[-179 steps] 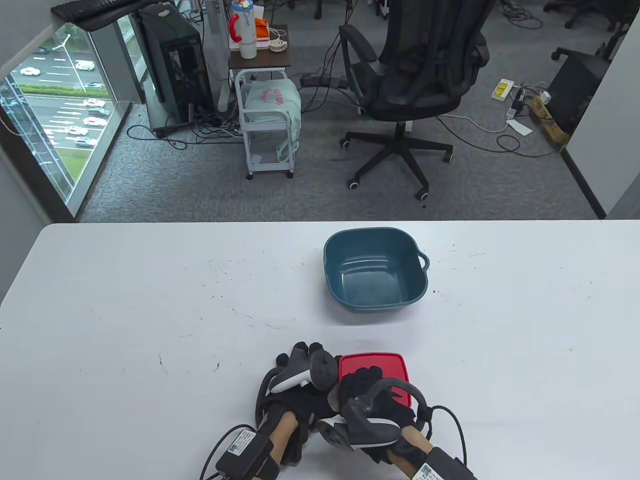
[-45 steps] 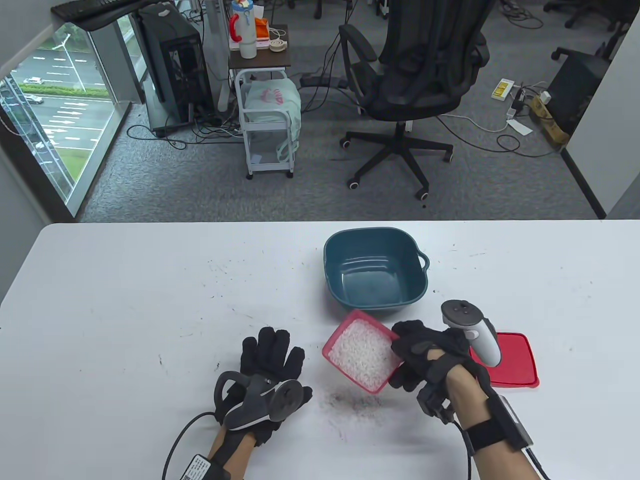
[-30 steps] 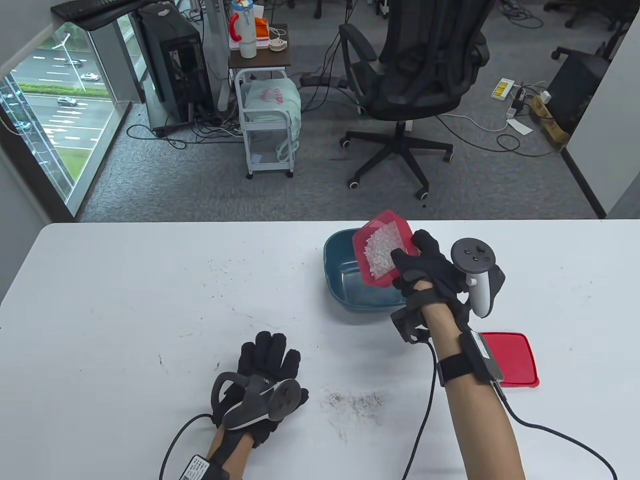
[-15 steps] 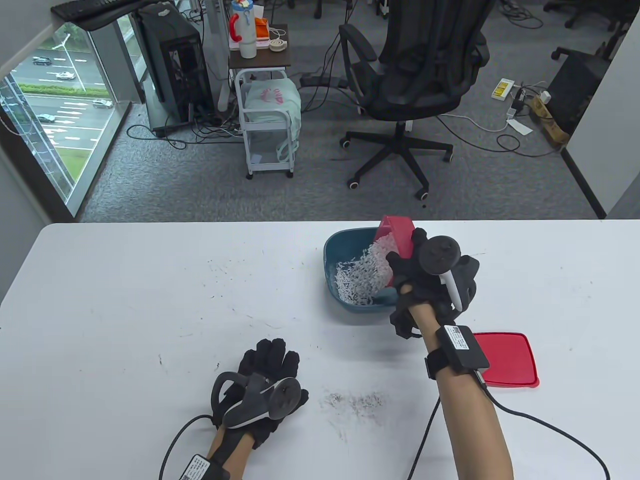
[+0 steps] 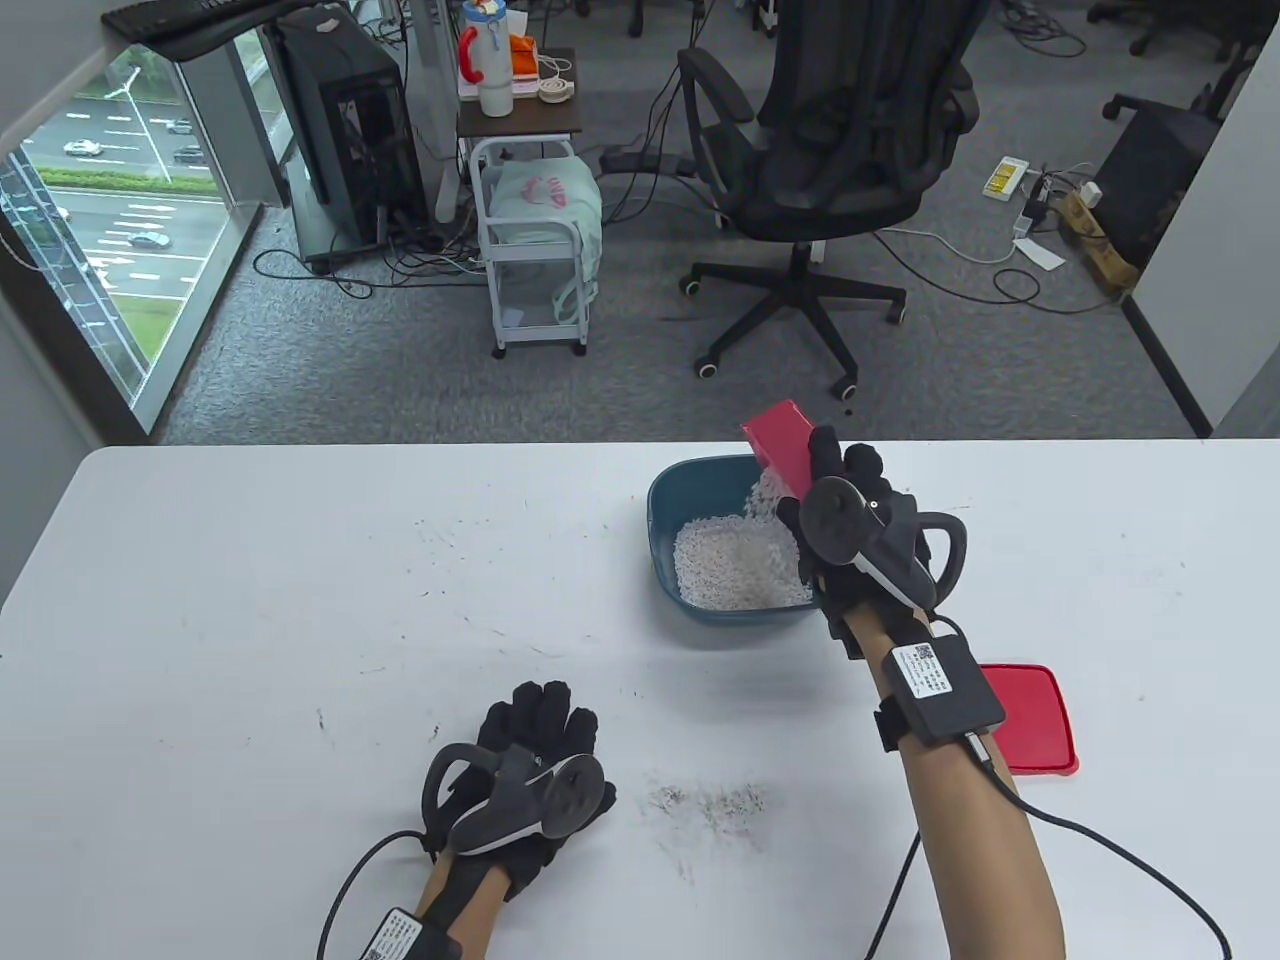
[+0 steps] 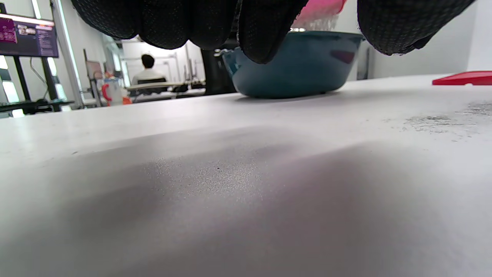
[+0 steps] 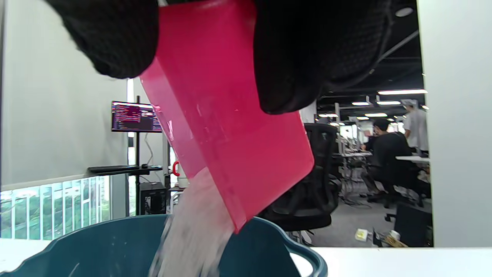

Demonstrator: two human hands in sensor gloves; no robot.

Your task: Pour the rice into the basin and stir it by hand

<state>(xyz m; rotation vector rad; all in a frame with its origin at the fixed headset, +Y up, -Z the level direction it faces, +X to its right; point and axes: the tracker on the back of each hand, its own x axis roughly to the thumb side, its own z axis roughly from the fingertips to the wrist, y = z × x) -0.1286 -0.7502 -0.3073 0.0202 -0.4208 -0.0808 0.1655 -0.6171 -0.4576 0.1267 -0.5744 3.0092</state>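
Note:
My right hand (image 5: 835, 480) grips a red plastic box (image 5: 780, 442) tipped steeply over the right rim of the teal basin (image 5: 665, 500). White rice (image 5: 735, 565) streams from the box and lies heaped on the basin floor. The right wrist view shows the red box (image 7: 226, 130) between my gloved fingers (image 7: 292, 61), rice (image 7: 192, 231) falling into the basin (image 7: 96, 250). My left hand (image 5: 535, 725) lies flat and open on the table, near the front edge, holding nothing. In the left wrist view its fingers (image 6: 261, 27) hang before the basin (image 6: 292, 65).
The box's red lid (image 5: 1030, 715) lies flat on the white table (image 5: 250, 600) to the right of my right forearm. A patch of dark specks (image 5: 710, 805) marks the table in front. An office chair (image 5: 840, 150) and a cart (image 5: 535, 250) stand beyond the far edge.
My right hand lifted the rice box from the table to the basin and tipped it further; the rice has poured in and piled up. The left hand has stayed flat on the table.

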